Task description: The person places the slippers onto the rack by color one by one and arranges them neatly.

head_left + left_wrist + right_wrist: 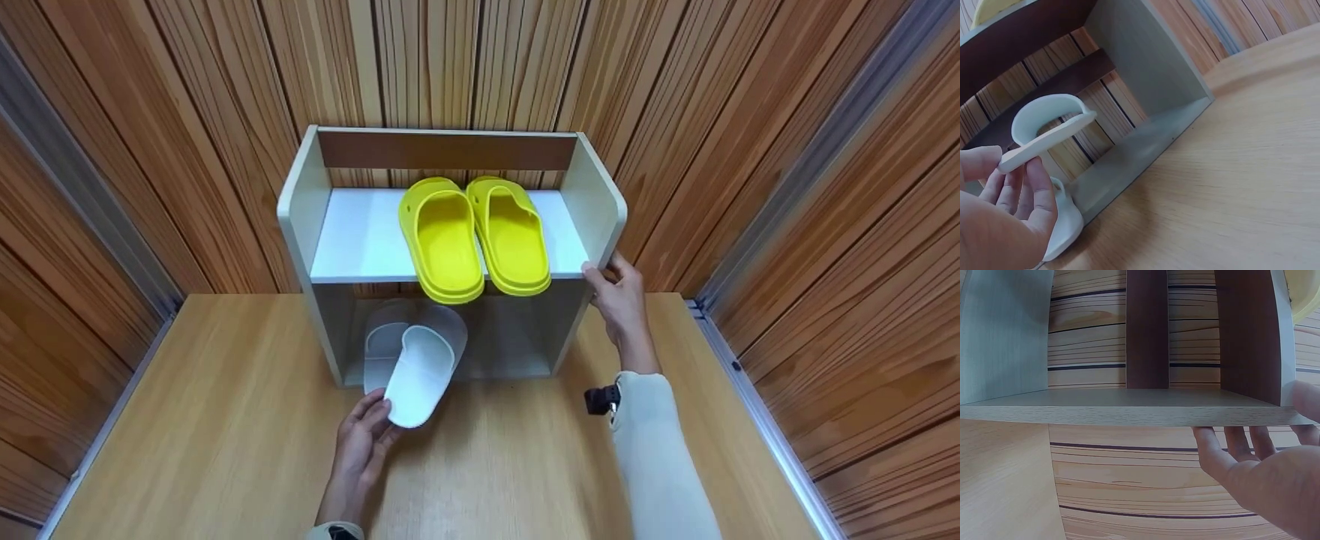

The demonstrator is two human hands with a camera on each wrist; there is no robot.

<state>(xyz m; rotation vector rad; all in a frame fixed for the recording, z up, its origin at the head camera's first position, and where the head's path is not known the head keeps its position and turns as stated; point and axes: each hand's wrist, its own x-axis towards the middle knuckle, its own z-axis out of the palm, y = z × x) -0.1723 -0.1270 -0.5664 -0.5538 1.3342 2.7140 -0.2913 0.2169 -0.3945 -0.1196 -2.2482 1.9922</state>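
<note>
My left hand (362,442) pinches the heel end of a white slipper (415,386). In the left wrist view the thumb lies above the slipper's sole (1050,140) and the fingers below it. That slipper is raised and tilted in front of the lower compartment of a small two-tier shoe rack (603,199). Its mate, another white slipper (381,349), rests on the rack's lower board, partly covered by the held one. My right hand (621,304) grips the rack's right side panel (1145,415), thumb at the front edge, fingers against the outer face.
Two yellow clogs (448,247) stand side by side on the upper white shelf (360,232), toes to the back. The rack stands on a wooden floor (525,465) against a wood-panelled wall (427,60). Metal strips (757,427) edge the floor at both sides.
</note>
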